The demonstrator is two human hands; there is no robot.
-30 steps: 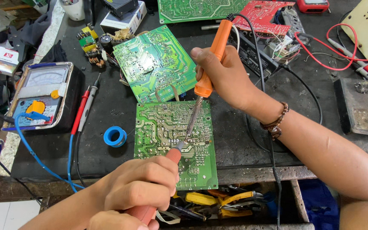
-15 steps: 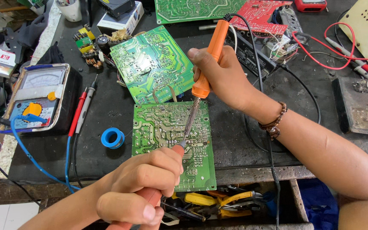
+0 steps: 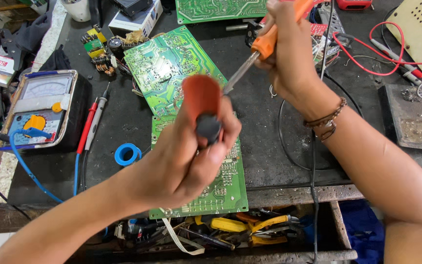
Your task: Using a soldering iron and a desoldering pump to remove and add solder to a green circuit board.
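The left hand (image 3: pixel 191 161) grips a red desoldering pump (image 3: pixel 202 105) above the green circuit board (image 3: pixel 221 188) at the workbench's near edge. The right hand (image 3: pixel 289 58), farther back, clasps an orange soldering iron (image 3: pixel 264 41), tip slanting down-left toward the pump.

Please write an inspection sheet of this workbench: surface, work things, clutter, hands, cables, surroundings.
Surface: dark bench top, worn.
Work things: green circuit board under the hands; red-handled tool; orange soldering iron.
Clutter: second board, blue tape roll, analog meter, pliers on the shelf below.
Hands: left hand grips the red-handled tool; right hand holds the iron.
Cables: black cable, red wires, blue lead.
Surroundings: nothing seen.
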